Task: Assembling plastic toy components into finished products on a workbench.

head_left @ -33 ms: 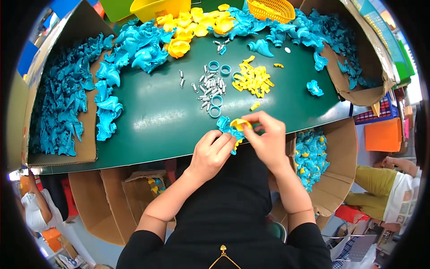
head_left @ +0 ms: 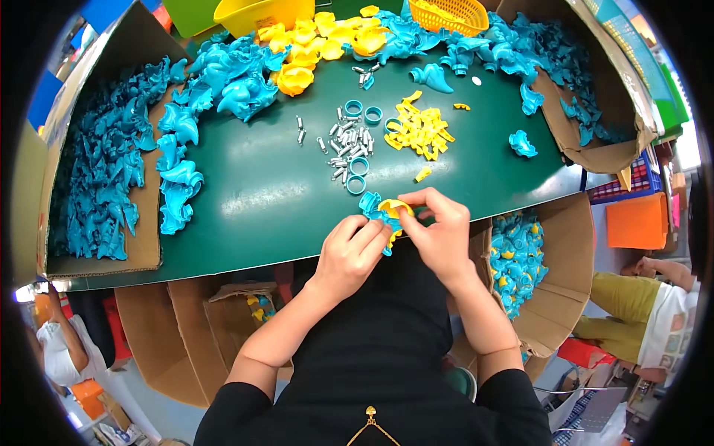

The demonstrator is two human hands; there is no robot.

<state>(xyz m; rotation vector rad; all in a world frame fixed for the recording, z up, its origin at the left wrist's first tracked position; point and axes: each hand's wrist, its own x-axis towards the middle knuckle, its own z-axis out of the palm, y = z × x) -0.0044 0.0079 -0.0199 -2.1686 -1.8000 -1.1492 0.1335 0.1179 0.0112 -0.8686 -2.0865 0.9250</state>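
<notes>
At the table's near edge, my left hand [head_left: 349,251] is closed around a turquoise plastic part [head_left: 370,202], with a bit of yellow showing below the fingers. My right hand [head_left: 440,227] pinches a yellow curved plastic piece [head_left: 394,206] against the turquoise part; fingers hide where the two meet. Just beyond the hands lie turquoise rings [head_left: 357,184] and a heap of small silvery metal cylinders [head_left: 349,141], too small to name surely. To their right is a pile of small yellow plastic pieces [head_left: 424,132], with one lone yellow piece [head_left: 423,174] nearer my right hand.
Cardboard boxes of turquoise parts flank the green table [head_left: 260,193], left [head_left: 104,171] and right [head_left: 587,123]. Turquoise [head_left: 236,78] and yellow shells [head_left: 297,76] line the back, by a yellow basket [head_left: 450,16]. Below right, a carton holds turquoise-and-yellow pieces [head_left: 517,260]. People are at both sides.
My right hand has shifted very slightly left, and the yellow piece sits a little closer over the turquoise part. The left hand keeps its hold.
</notes>
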